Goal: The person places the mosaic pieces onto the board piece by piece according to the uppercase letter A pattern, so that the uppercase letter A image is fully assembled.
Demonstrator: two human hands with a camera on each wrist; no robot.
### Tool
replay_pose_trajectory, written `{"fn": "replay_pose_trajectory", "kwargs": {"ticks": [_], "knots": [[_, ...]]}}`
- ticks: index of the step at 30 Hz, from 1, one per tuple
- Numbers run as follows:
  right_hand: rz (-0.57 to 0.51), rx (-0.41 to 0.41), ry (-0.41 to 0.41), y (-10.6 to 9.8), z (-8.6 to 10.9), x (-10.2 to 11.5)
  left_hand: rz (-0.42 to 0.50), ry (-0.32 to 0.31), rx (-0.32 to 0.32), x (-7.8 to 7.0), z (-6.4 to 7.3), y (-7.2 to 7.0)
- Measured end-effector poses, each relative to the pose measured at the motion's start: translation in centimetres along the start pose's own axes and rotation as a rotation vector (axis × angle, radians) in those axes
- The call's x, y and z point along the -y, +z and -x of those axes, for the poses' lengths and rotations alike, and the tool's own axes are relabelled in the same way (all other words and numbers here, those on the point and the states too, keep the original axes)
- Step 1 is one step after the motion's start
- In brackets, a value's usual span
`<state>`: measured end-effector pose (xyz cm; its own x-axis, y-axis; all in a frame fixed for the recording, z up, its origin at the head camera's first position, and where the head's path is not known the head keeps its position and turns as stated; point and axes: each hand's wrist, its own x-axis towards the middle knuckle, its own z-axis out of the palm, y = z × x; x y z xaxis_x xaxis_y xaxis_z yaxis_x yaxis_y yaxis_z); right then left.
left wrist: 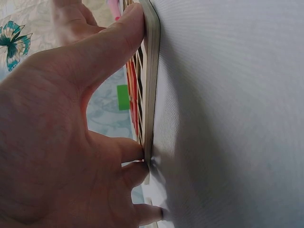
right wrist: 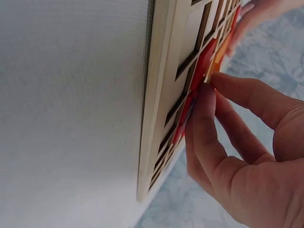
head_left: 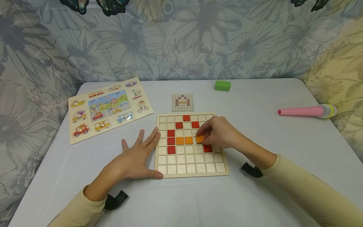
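Observation:
A wooden grid board (head_left: 193,174) lies on the table with red tiles (head_left: 171,141) and orange tiles (head_left: 184,140) set in some of its squares. My right hand (head_left: 219,132) pinches an orange tile (head_left: 199,139) between thumb and fingers, over the squares right of the two set orange ones. Part of the board's right side is hidden under this hand. With fingers spread, my left hand (head_left: 133,162) touches the board's left edge, thumb at the near corner. In the left wrist view its thumb (left wrist: 126,35) rests on the board's rim.
Behind the board lies a small pattern card (head_left: 182,102). A vehicle picture puzzle (head_left: 110,108) is at the left. At the back stands a green block (head_left: 222,85); a pink toy microphone (head_left: 304,111) lies on the right. Floral cloth hangs behind the white-covered table (head_left: 249,201).

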<state>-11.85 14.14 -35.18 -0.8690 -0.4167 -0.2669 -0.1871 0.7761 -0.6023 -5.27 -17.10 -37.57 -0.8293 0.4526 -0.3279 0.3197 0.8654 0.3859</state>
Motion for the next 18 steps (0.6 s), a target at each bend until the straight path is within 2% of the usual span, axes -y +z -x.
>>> {"fn": "replay_pose_trajectory", "kwargs": {"ticks": [18], "knots": [[0.001,0.012,-0.022,0.75,-0.55,0.62,-0.003,0.0,-0.004,-0.02,-0.08,0.04]]}}
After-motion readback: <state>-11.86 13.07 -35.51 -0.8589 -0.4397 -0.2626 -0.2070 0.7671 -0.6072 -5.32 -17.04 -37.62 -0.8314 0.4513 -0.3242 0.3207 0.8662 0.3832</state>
